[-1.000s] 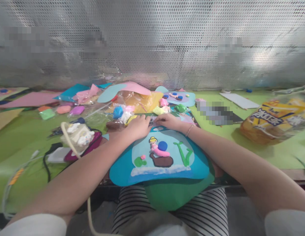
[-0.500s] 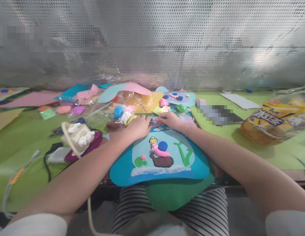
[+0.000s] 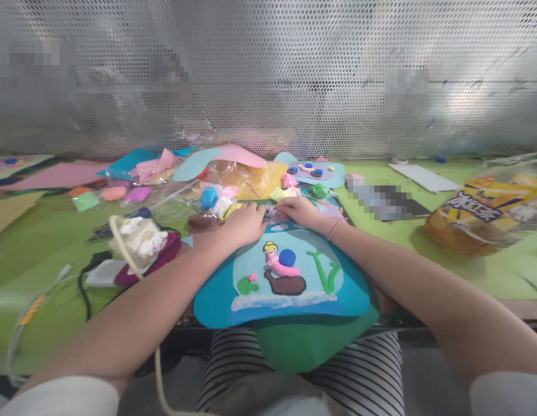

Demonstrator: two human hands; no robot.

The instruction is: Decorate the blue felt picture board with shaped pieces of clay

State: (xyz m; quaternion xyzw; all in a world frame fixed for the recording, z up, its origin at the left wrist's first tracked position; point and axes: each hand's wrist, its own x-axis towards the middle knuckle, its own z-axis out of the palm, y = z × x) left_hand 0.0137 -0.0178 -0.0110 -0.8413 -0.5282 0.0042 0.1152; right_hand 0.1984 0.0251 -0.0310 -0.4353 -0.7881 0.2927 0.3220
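Both hands rest close together at the top edge of a blue card picture (image 3: pixel 355 297). On its pale panel are a brown clay shape (image 3: pixel 288 283), a pink clay figure (image 3: pixel 285 270) with a yellow top, a blue clay disc (image 3: pixel 287 257) and green clay stems (image 3: pixel 323 271). My left hand (image 3: pixel 247 223) has its fingers bent and pressed together. My right hand (image 3: pixel 299 211) is closed in a pinch, its fingertips facing the left ones. Something small and pale lies between them, too hidden to name. Green card (image 3: pixel 294 346) hangs below the picture over the table edge.
Bagged clay lumps, including a blue one (image 3: pixel 208 199) and a green one (image 3: pixel 319 191), lie beyond my hands. A cable (image 3: pixel 121 237) and a magenta case (image 3: pixel 173 248) are at left. A tea bottle (image 3: pixel 471 225) lies at right. A perforated metal panel (image 3: pixel 268 75) stands behind.
The hands stay in nearly the same place. The view has shifted very slightly; nothing else has visibly moved.
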